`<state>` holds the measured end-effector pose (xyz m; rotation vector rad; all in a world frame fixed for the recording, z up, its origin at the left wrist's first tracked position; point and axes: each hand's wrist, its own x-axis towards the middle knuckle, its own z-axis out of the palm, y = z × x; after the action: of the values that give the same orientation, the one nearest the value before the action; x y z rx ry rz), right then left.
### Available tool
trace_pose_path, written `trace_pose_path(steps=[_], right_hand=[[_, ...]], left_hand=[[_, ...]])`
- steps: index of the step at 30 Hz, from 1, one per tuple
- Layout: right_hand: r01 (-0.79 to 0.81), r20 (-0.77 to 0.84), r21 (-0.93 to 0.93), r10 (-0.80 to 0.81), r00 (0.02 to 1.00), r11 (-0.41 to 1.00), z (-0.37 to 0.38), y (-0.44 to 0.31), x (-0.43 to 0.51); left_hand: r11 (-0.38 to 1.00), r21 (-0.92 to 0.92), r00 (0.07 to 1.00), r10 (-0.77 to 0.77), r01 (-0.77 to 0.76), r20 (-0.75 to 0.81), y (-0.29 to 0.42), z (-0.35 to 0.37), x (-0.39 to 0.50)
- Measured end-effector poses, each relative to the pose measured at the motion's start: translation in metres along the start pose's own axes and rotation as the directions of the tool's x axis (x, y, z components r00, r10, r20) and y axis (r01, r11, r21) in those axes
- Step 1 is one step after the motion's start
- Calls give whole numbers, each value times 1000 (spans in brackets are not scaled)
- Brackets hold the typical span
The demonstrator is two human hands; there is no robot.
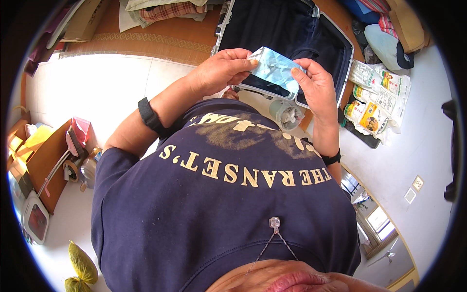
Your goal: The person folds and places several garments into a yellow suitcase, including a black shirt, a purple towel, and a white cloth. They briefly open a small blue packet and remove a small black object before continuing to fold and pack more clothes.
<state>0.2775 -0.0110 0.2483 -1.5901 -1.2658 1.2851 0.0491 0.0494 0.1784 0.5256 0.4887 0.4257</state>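
Note:
A small, crinkled light-blue rectangular sheet or flat packet [275, 67] with a whitish corner is stretched between my two hands; its exact kind is unclear. At its left end, my left hand [224, 71] pinches it between thumb and fingers. The thumb and fingers of my right hand [316, 85] grip the other end. Both hands are above the near edge of an opened hard-shell suitcase [270, 22] with a dark lining. Dark cloth [304, 54] lies inside it. Each of my wrists has a black band.
Folded clothes [164, 11] lie beyond the suitcase, on the left. Printed plastic packages [379, 98] and a stuffed light-blue bag [381, 45] are at its right. A bin with a plastic liner [286, 113] stands close to my body. A broom [73, 140] and a wooden box [51, 164] are at far left.

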Motion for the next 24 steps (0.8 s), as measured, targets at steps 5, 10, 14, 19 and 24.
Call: trace_pose_path(steps=[5,10,14,19,24], right_hand=[[-11,-19,-63,10,1000,998,-3,8,2],[-50,-41,-41,48,998,998,2,4,2],[-5,2,32,5,1000,999,6,-3,-1],[37,37,-80,-34,999,996,12,-2,1],[30,-83,-10,-31,996,999,17,-2,6]], left_hand=[[999,-20,998,-35,34,-51,-3,-6,-3],[997,-76,995,-38,31,-87,-5,-8,-5],[986,-155,990,-75,56,-119,-5,-11,-6],[963,-256,987,-118,85,-113,-5,-20,-8],[906,-422,995,12,33,103,-1,-38,-15]])
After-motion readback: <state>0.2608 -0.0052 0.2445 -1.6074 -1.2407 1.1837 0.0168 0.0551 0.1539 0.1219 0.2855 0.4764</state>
